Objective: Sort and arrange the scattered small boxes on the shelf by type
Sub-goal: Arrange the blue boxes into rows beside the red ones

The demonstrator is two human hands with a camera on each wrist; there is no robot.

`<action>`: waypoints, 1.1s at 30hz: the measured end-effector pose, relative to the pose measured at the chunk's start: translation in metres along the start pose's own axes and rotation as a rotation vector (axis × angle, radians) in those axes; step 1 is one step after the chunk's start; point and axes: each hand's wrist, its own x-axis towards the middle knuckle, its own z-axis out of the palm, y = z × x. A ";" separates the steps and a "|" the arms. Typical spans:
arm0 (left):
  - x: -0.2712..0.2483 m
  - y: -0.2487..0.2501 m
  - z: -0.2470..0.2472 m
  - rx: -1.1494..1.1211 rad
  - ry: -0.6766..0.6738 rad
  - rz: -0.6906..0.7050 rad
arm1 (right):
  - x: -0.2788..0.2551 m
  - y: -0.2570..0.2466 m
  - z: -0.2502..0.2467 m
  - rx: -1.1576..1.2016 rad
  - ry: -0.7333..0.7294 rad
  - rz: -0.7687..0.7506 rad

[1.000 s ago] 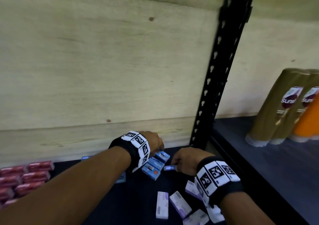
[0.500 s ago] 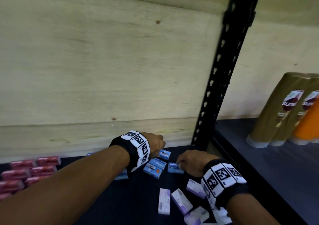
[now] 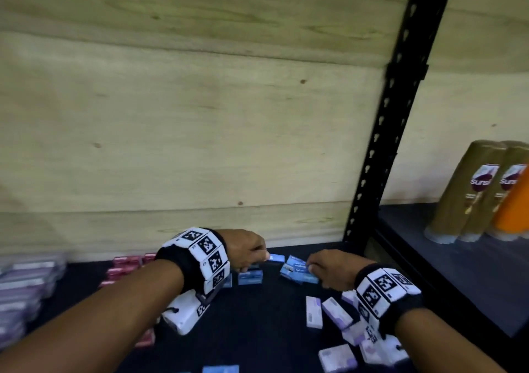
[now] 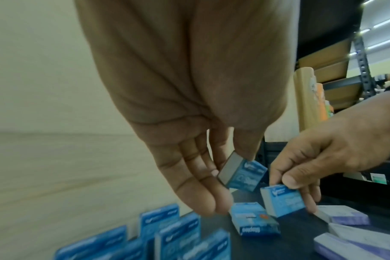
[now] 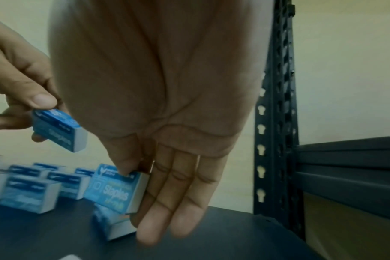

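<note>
The left hand [image 4: 185, 123] is pinching a small blue staples box [image 4: 243, 176] between thumb and fingertips, its grip closing on the box's ends and lifting it tilted above the dark shelf [image 3: 257, 329]. In the head view this hand [image 3: 246, 249] is holding the box [image 3: 276, 257] near the plywood back wall [image 3: 200, 143]. The right hand [image 5: 167, 123] is gripping a second blue staples box [image 5: 116, 190], thumb on its top edge and fingers running down its grey end; in the left wrist view this box [image 4: 283, 202] is sitting just above a third blue box [image 4: 254, 221] that is lying flat on the shelf. The two held boxes are near each other but apart.

To the left, a cluster of blue boxes [image 4: 167, 237] is standing upright in rows. White-and-purple boxes [image 3: 335, 315] are lying scattered on the shelf under the right wrist [image 3: 383, 289]. Red boxes [image 3: 123, 267] are sitting in rows farther left, with blurred purple packs [image 3: 25, 287] beyond them. A black perforated upright [image 3: 386, 129] is dividing this bay from the next, where gold bottles [image 3: 469, 192] and an orange bottle [image 3: 512, 209] are standing.
</note>
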 end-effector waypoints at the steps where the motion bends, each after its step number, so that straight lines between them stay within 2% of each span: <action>1: -0.007 -0.007 0.004 -0.041 -0.007 -0.015 | -0.001 -0.008 0.002 -0.011 -0.009 -0.013; 5: -0.029 -0.036 0.024 -0.118 -0.024 -0.089 | 0.004 -0.031 0.014 -0.065 -0.034 -0.054; 11: -0.051 -0.059 0.046 -0.054 -0.040 -0.146 | 0.008 -0.057 0.014 -0.093 -0.025 -0.096; 19: -0.060 -0.068 0.058 0.003 -0.006 -0.146 | 0.017 -0.080 0.028 -0.103 -0.077 -0.128; 26: -0.059 -0.073 0.065 0.119 0.027 -0.103 | 0.020 -0.084 0.034 -0.086 -0.047 -0.136; 33: -0.056 -0.080 0.071 0.129 0.055 -0.106 | 0.015 -0.085 0.035 -0.065 -0.022 -0.136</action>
